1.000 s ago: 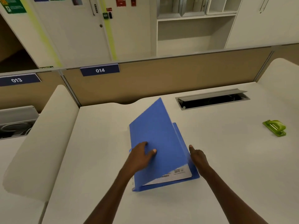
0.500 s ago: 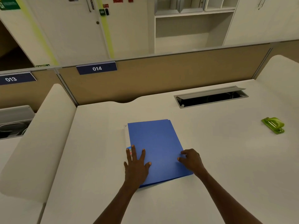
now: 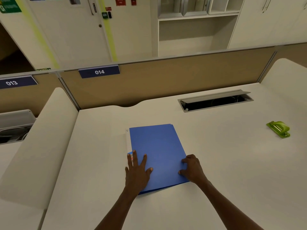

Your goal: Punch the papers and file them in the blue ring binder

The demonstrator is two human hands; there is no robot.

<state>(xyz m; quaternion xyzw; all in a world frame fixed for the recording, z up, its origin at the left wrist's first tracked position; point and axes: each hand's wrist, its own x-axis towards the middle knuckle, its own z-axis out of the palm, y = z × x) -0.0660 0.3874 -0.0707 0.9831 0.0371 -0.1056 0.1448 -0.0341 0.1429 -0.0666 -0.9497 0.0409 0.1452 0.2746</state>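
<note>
The blue ring binder [image 3: 157, 153] is lying closed and flat on the white desk [image 3: 216, 163], just below the middle of the view. A narrow strip of white papers [image 3: 128, 141] is sticking out along its 9 o'clock edge.

The left hand [image 3: 137, 171] is resting palm-down on the binder's 7 o'clock corner, its fingers straight and spread apart, pointing toward 12 o'clock; the outermost fingers are lying over the exposed paper edge. The right hand [image 3: 192, 168] is sitting at the binder's 4 o'clock edge with its fingers bent and their tips pressing on the cover; whether the thumb is curling under the edge I cannot tell.

The green hole punch [image 3: 279, 129] is sitting well apart from the binder, toward 2 o'clock, near the desk's right side. An open cable hatch [image 3: 216, 100] is lying at 1 o'clock. At 11 o'clock the divider panel is carrying a sign reading 014 [image 3: 99, 72], and another reading 013 [image 3: 11, 83] is showing at 10 o'clock.
</note>
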